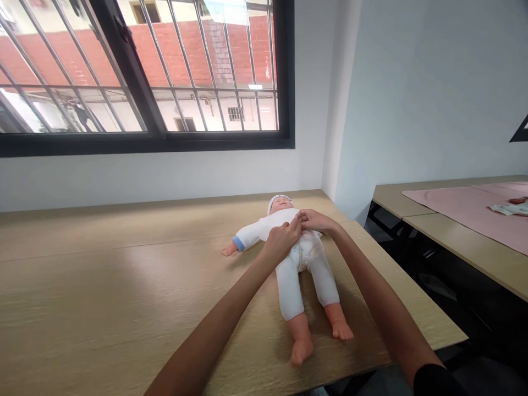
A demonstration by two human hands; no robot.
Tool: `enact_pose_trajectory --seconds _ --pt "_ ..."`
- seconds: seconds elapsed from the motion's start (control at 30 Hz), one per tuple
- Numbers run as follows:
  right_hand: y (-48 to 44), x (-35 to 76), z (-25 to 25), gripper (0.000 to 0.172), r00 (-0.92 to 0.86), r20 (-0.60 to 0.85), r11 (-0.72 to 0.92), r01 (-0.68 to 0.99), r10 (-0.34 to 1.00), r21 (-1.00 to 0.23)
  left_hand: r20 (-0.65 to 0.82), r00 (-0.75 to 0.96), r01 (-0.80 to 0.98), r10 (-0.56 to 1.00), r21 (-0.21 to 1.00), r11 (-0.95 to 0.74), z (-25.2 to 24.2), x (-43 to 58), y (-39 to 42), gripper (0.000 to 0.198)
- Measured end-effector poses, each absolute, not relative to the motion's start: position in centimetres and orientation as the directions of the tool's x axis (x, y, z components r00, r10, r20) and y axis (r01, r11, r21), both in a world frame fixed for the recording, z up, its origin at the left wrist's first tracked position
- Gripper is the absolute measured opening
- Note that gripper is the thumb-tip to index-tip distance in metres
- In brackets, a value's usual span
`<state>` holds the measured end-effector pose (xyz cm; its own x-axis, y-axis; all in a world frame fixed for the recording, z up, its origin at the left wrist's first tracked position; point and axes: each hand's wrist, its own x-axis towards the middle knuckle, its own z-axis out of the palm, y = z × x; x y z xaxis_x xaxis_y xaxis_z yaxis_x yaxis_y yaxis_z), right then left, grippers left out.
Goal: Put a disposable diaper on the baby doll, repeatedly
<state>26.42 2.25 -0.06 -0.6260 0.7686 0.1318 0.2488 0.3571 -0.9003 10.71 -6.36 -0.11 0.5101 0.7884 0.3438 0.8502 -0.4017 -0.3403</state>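
Observation:
A baby doll (303, 316) lies on its back on the wooden table, head away from me and feet toward me. It has a white cap (280, 199), a white long-sleeved shirt (264, 226) with a blue cuff, a diaper (306, 252) and white leg coverings. My left hand (286, 235) is closed in a pinch at the front of the shirt, over the belly. Meeting it from the right, my right hand (314, 220) also pinches at the shirt front. The fingertips touch or nearly touch, and they hide the exact bit of cloth between them.
The wooden table (103, 286) runs along the wall under a barred window (206, 71). Its right edge is close to the doll. Across a gap stands another table (454, 220) with a pink mat (478, 206) and a small patterned cloth (511, 209) on it.

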Motion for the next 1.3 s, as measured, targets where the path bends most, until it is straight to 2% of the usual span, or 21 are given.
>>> enact_pose_trajectory --seconds 0.3,0.53,0.73,1.03,1.3 --pt "1.9 26.1 0.1 0.015 -0.609 0.165 0.442 0.339 0.776 -0.831 0.241 0.567 0.793 0.788 -0.420 -0.442 0.7 10.7 -6.4 0.039" --pt "1.9 26.5 0.1 0.017 -0.653 0.134 0.381 0.254 0.746 -0.889 0.250 0.543 0.805 0.802 -0.427 -0.412 1.0 11.3 -7.2 0.038" --pt "1.8 26.4 0.3 0.017 -0.647 0.138 0.413 0.294 0.750 -0.862 0.278 0.552 0.791 0.786 -0.473 -0.388 0.6 11.7 -7.4 0.043" --pt "2.4 26.1 -0.6 0.013 -0.642 0.167 0.505 0.388 0.748 -0.771 0.344 0.550 0.822 0.761 -0.387 -0.419 0.1 12.1 -7.5 0.035" --pt "2.0 26.1 -0.3 0.015 -0.657 0.145 0.483 0.369 0.740 -0.794 0.265 0.619 0.764 0.739 -0.420 -0.489 0.1 12.4 -7.3 0.037"
